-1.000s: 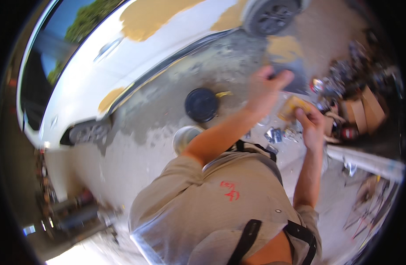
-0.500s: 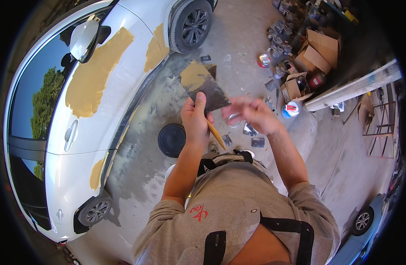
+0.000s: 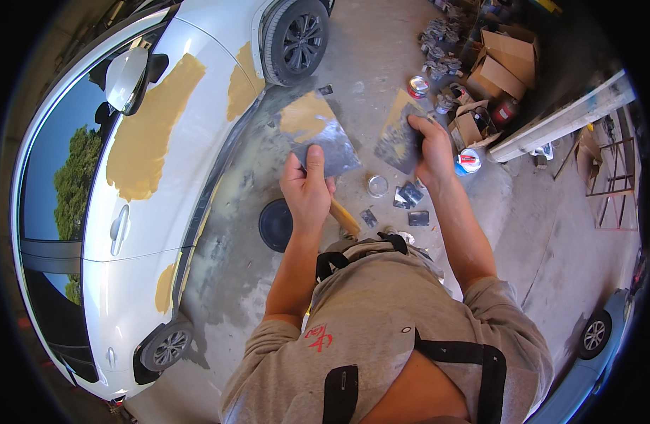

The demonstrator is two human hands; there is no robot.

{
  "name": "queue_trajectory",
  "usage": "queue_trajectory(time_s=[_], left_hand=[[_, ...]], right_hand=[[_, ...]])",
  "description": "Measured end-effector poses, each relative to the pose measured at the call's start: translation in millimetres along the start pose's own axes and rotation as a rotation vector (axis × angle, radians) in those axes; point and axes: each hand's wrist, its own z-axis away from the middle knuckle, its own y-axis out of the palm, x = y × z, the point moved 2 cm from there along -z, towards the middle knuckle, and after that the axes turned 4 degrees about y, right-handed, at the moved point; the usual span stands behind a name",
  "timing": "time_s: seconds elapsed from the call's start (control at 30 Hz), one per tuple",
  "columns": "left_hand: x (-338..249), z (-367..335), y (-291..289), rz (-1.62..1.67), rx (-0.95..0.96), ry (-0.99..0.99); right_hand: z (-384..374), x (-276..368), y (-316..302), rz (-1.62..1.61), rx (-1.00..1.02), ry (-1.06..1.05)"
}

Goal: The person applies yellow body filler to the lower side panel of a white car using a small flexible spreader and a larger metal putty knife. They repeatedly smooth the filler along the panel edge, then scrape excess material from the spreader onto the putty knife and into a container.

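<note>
My left hand point(image 3: 307, 187) is closed on a flat, dark putty spreader point(image 3: 335, 152) with tan putty across its far part, thumb on top. A tan handle point(image 3: 344, 217) juts out beneath that hand; I cannot tell whether it joins the plate. To the right, my right hand point(image 3: 434, 152) grips a second dark putty spreader point(image 3: 396, 145), smeared with putty, its thumb lying over the face. The two plates are apart. On my left, the white car point(image 3: 148, 233) bears tan putty patches point(image 3: 152, 134) on its door and near the front wheel.
A black round lid or tub point(image 3: 275, 225) lies on the stained floor beside the car. Small dark plates point(image 3: 418, 218) and a round tin point(image 3: 376, 186) are near my feet. Farther right are paint cans point(image 3: 468, 161), cardboard boxes point(image 3: 509, 67), a long beam point(image 3: 565, 116) and a blue car point(image 3: 586, 367).
My right hand, blurred beside the left plate before, has moved right and up and now holds the second spreader. That plate's corner showed behind the first one earlier.
</note>
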Motion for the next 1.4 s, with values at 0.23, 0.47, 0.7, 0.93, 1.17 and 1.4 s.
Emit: queue_trajectory(time_s=[0.23, 0.47, 0.7, 0.93, 1.17, 1.4], left_hand=[[3, 8, 14, -0.191, -0.006, 0.223], [13, 20, 20, -0.364, 0.072, 0.517], [27, 18, 11, -0.548, 0.174, 0.762], [34, 30, 18, -0.682, 0.218, 0.751], [36, 41, 19, -0.649, 0.334, 0.785], [25, 43, 13, -0.732, 0.403, 0.843]], right_hand=[[22, -23, 5, 0.005, 0.103, 0.086], [22, -33, 20, -0.055, 0.004, 0.047], [24, -37, 24, -0.147, -0.003, 0.062], [28, -38, 29, -0.133, 0.034, 0.038], [29, -27, 35, -0.032, 0.103, 0.096], [31, -18, 35, 0.068, 0.224, 0.124]])
